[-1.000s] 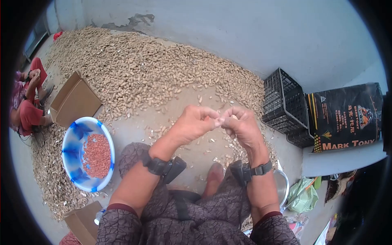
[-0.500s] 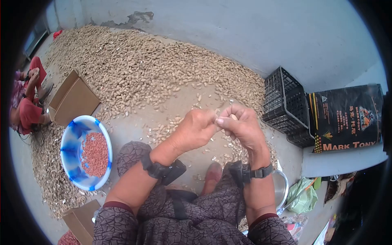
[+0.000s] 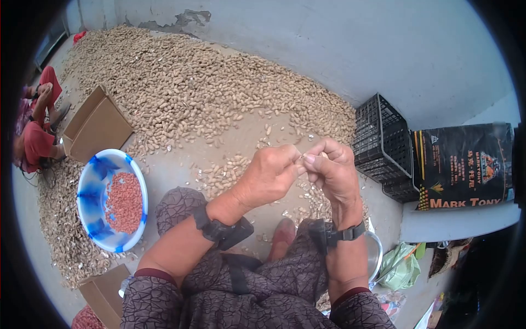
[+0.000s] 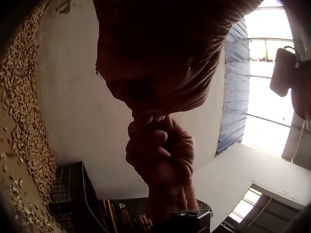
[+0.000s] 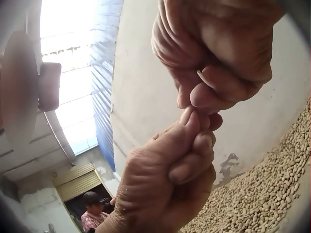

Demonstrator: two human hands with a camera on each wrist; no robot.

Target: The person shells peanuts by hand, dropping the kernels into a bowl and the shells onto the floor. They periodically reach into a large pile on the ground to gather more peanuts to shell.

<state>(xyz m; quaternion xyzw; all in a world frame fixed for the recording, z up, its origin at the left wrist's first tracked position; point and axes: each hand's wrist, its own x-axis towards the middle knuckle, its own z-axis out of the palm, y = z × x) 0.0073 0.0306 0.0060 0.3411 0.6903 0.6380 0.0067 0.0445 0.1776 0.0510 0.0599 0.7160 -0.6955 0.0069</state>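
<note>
In the head view my left hand (image 3: 267, 174) and right hand (image 3: 335, 169) meet at their fingertips above the floor, both with curled fingers. They pinch a small pale peanut (image 3: 303, 158) that the fingers mostly cover. Another pale bit (image 3: 323, 155) shows among the right hand's fingers. From the left wrist, my left hand (image 4: 160, 63) is dark and close, touching the right hand (image 4: 163, 158) below. The right wrist view has my right hand (image 5: 221, 53) above and the left hand (image 5: 165, 177) beneath, thumbs and fingertips together.
A large heap of unshelled peanuts (image 3: 192, 82) lies along the wall. On the left stand a blue-and-white basin (image 3: 86, 189) holding pink kernels and a cardboard box (image 3: 104, 126); another person sits beyond. Black crates (image 3: 378, 137), a printed black sack (image 3: 463, 164) and a green bag (image 3: 402, 268) are on the right.
Both hands have shifted slightly right in the head view, staying together at the fingertips. The left hand has turned so its back faces up more, and its fingers show less.
</note>
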